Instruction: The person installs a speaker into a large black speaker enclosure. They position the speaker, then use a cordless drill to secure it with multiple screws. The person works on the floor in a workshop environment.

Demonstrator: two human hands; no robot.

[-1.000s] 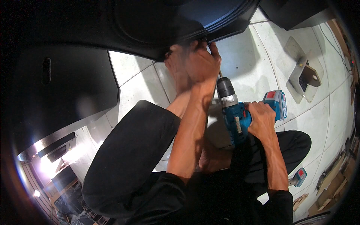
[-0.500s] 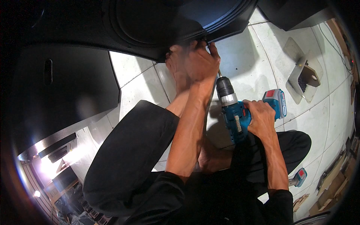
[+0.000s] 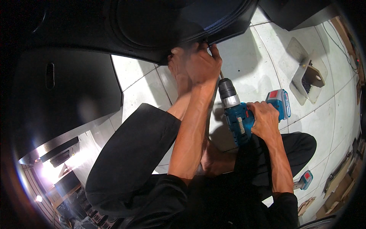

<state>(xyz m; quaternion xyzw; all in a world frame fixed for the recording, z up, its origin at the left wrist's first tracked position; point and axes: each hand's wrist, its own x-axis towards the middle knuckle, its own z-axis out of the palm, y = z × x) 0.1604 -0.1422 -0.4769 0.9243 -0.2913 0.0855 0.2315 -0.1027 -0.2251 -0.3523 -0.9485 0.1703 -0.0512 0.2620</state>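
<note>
My right hand (image 3: pixel 264 118) wraps round the grip of a teal cordless drill (image 3: pixel 241 123), its battery pack (image 3: pixel 279 104) to the right. The drill's black and silver chuck (image 3: pixel 228 92) points away from me, with a long thin bit running up to my left hand (image 3: pixel 203 65). My left fingers are closed together at the near edge of a black speaker cabinet (image 3: pixel 146 56), beside the rim of its round speaker cone (image 3: pixel 167 28). What they pinch, and the tip of the bit, are hidden by the fingers and shadow.
Another black cabinet (image 3: pixel 76 87) with a slot handle stands at the left. On the tiled floor (image 3: pixel 263 57), a clear plastic container (image 3: pixel 310 86) holds small dark pieces at the right. A second teal tool (image 3: pixel 305 180) lies at the lower right. My bare foot (image 3: pixel 178 72) rests beside my left hand.
The drill and both hands appear very slightly further left. Both grips stay the same.
</note>
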